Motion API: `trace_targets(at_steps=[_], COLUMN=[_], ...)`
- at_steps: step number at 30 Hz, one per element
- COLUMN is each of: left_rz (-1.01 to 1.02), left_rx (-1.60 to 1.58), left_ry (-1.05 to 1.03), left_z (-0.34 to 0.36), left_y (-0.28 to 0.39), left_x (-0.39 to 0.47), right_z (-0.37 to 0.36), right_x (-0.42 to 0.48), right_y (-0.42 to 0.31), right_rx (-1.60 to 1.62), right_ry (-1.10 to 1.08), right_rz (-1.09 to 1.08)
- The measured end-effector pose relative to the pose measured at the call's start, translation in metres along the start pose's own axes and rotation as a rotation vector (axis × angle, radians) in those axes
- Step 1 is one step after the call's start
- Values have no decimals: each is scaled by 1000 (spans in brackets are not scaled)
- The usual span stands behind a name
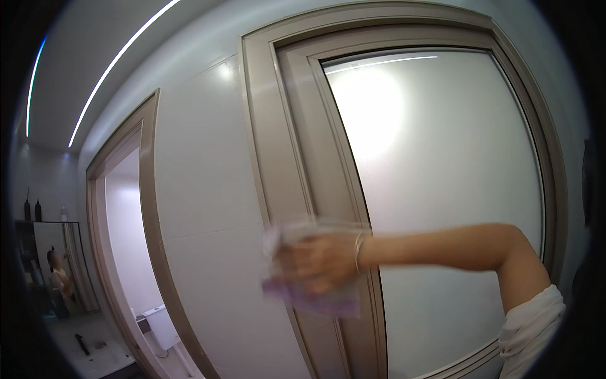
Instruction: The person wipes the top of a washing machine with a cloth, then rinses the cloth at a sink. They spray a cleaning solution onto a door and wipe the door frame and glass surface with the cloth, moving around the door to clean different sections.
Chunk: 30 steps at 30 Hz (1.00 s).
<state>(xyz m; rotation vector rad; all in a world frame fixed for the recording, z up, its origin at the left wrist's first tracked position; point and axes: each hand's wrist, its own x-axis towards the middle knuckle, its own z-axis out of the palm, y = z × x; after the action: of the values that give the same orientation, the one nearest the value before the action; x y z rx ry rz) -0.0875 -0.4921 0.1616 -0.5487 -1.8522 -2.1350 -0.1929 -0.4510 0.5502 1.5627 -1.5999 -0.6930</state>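
Observation:
My right hand (315, 263), blurred and with a bracelet at the wrist, reaches in from the right. Bunched under its fingers is a white and purple cloth (331, 303), which lies over the brown door frame (291, 166) beside a frosted glass panel (454, 156). The cloth's lower edge hangs below the hand. Whether it touches the frame all along cannot be told. My left hand is out of view.
Left of the frame runs a pale wall (203, 180), then an open doorway with a brown frame (151, 189) and a white toilet cistern (162, 327) inside. At far left are a mirror (52, 241), a washbasin (102, 362) and a black faucet (82, 344).

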Motion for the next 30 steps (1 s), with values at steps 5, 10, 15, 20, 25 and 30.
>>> trace_targets(at_steps=[5, 10, 15, 20, 25, 30], left_rz=[-52, 596, 127, 525, 664, 785], left_rx=[-17, 257, 131, 467, 541, 613], left_ry=[68, -11, 77, 177, 304, 382], left_z=[-6, -31, -43, -58, -52, -61], left_y=[18, -6, 24, 39, 118, 132], left_x=[8, 34, 21, 41, 62, 82], right_z=[-107, -120, -56, -14, -77, -128], right_x=[45, 83, 44, 6, 34, 67], right_y=[148, 206, 106, 27, 117, 205], right_rx=[-472, -479, -436, -146, -359, -464], right_ry=[248, 421, 459, 219, 204, 243], right_rz=[628, 941, 579, 228, 507, 646])
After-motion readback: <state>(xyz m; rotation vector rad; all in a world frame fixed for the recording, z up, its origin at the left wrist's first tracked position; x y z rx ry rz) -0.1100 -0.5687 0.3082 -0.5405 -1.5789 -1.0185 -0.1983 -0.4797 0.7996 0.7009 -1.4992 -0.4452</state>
